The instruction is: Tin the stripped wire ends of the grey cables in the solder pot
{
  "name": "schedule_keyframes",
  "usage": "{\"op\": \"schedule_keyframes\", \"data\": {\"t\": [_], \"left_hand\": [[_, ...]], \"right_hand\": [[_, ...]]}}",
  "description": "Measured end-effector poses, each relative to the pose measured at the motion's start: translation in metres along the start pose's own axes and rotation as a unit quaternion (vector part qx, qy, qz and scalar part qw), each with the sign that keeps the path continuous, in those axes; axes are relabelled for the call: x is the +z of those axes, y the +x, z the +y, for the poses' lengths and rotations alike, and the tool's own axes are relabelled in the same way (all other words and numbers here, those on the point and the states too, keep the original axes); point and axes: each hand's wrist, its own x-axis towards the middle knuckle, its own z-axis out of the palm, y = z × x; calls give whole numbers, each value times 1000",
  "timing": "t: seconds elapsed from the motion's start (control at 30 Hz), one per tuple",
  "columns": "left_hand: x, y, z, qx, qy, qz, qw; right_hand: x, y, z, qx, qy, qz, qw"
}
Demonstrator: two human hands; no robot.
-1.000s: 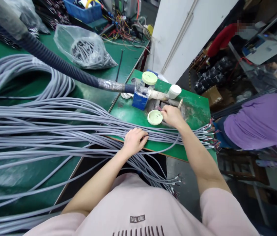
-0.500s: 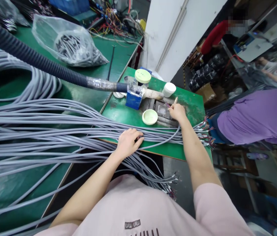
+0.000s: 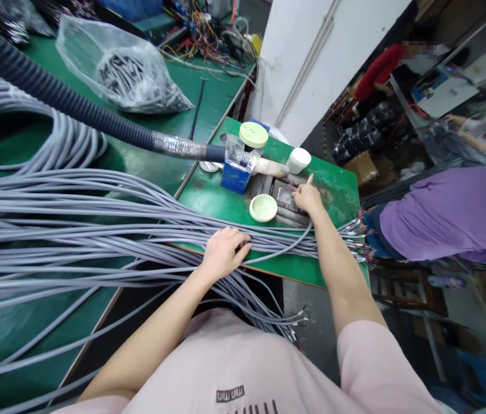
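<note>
My right hand (image 3: 308, 199) is closed round the end of a grey cable (image 3: 299, 244). Thin coloured wires (image 3: 292, 188) stick out past its fingers, over a metal pot with a shiny silvery surface (image 3: 285, 196). From that hand the cable curves down and back to the left. My left hand (image 3: 226, 251) lies over the bundle of grey cables (image 3: 174, 233), fingers curled across them and thumb on the near side. Beside the pot sits a shallow pale-green dish (image 3: 263, 207). A pale stick-like handle (image 3: 310, 179) shows just behind my right hand.
A ribbed hose (image 3: 109, 123) ends in a nozzle (image 3: 271, 167) near the pot, propped on a blue box (image 3: 235, 177). Behind stand a yellow-green lidded tub (image 3: 253, 134) and a white cup (image 3: 299, 160). A person in purple (image 3: 450, 213) is at the right.
My right hand has moved slightly left and down, bringing the wire ends closer to the silvery surface. My left hand stays on the cables. The camera view has shifted a little.
</note>
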Motion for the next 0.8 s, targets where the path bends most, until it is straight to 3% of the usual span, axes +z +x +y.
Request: {"op": "schedule_keyframes", "data": {"t": [0.33,0.8], "left_hand": [[1,0,-1,7,8,9,1000],[1,-1,-1,0,7,0,1000]], "right_hand": [[-8,-7,8,-6,11,18,1000],[3,-2,9,3,53,21,998]]}}
